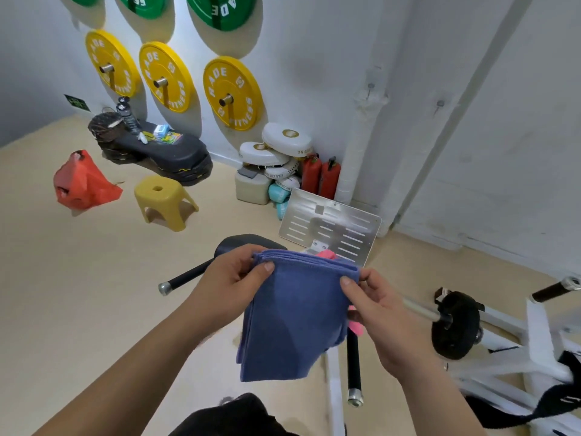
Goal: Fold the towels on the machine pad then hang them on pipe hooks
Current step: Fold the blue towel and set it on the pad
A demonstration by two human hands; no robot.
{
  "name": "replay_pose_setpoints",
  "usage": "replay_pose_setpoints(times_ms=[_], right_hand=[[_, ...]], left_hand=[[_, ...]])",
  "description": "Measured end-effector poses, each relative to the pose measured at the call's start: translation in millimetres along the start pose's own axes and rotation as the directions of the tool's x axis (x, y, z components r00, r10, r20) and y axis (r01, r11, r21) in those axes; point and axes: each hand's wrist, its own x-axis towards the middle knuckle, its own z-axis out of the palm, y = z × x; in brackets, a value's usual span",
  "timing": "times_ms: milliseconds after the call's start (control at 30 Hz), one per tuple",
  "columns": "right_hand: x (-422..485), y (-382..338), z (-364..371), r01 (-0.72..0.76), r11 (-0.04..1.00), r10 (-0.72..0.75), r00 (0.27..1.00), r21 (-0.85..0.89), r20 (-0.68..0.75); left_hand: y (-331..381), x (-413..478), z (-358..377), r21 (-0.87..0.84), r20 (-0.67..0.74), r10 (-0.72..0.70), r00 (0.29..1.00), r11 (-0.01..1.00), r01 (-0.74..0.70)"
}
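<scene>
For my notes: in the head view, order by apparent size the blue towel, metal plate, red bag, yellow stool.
1. blue towel, though nearest the camera.
2. metal plate.
3. red bag and yellow stool: look alike, not ranked.

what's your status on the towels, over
Left hand and right hand pinch top corners of blue towel. Towel folded, held up off machine pad. Pink towel behind it, mostly hidden.
</scene>
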Motion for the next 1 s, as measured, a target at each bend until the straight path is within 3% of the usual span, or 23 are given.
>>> replay_pose_setpoints(times_ms=[233,367,600,800,1000], right_hand=[[90.4,8.6,59.2,-0.047,0.998,0.049,0.995,-0.032,0.088],[152.9,20.0,94.8,-0.103,0.992,0.108,0.991,-0.073,0.075],[257.8,31.2,143.7,-0.241,0.954,0.230,0.970,-0.177,-0.083],[319.3,34.3,154.2,-0.416,0.886,0.382,0.905,-0.203,-0.188],[362.8,44.6,152.8,-0.413,0.876,0.347,0.898,-0.249,-0.270]], left_hand=[[-43.7,63.1,-59.3,0.027,-0.065,-0.049,0.997,0.998,0.051],[-82.6,121.7,-85.3,0.016,-0.031,-0.085,0.996,0.996,0.085],[-140.8,245.1,-122.1,0.109,0.131,-0.200,0.971,0.976,0.187],[-153.5,339.3,-124.7,0.249,0.300,-0.246,0.922,0.953,0.174],[-174.8,407.3,-98.0,0.301,0.328,-0.237,0.914,0.944,0.137]])
